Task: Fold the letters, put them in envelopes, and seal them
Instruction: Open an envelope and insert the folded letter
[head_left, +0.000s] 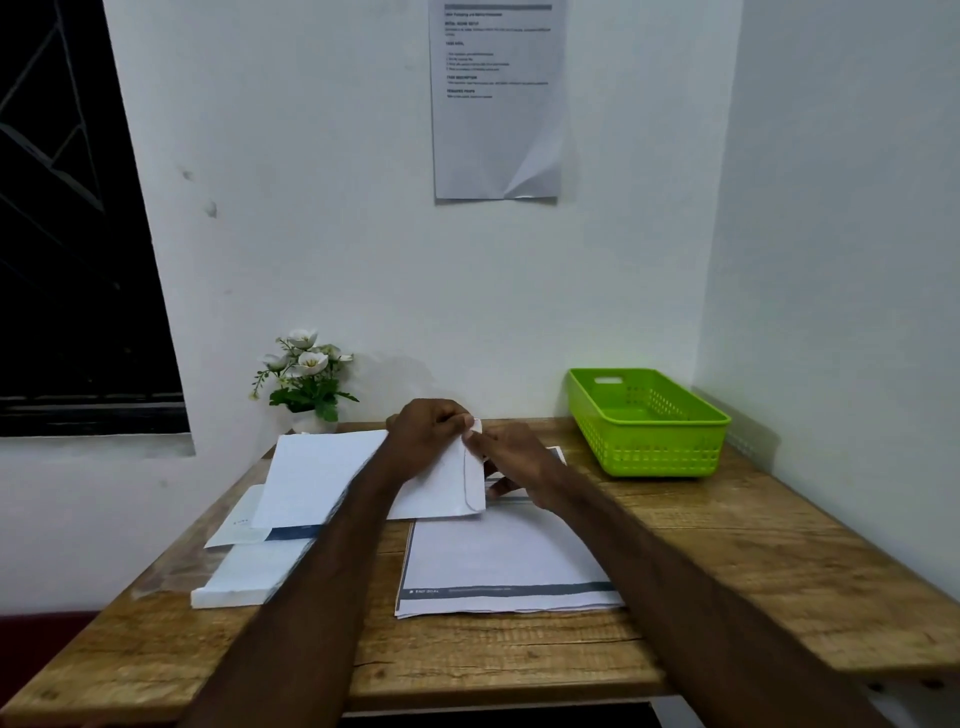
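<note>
1. The counter (727, 545) is rough, grainy wooden planks, light brown, with a crack running along the near boards.
2. Both hands meet over the far middle of the counter. The left hand (426, 436) has its fingers curled, pinching the upper edge of a white paper envelope (457, 488). The right hand (511, 457) pinches the same envelope at its right end, by the small flap (475, 427) that stands up there.
3. The envelope is smooth, long and rectangular, with a curved seam showing near its right end; it is held just above the papers.
4. Beneath it lies a flat stack of letters (498, 561), white sheets with a dark grey band along the near edge; the small print on the band is too blurred to read with certainty.
5. To the left lie loose white sheets (311, 478) and, nearer, a thick stack of white envelopes (249, 577); how many it holds cannot be told.
6. One lime-green plastic basket (649, 447), rectangular with perforated walls, sits at the far right.
7. One small pot of white artificial flowers (306, 374) stands against the wall.
8. One creased printed notice (498, 98) hangs on the white wall; its text is illegible.
</note>
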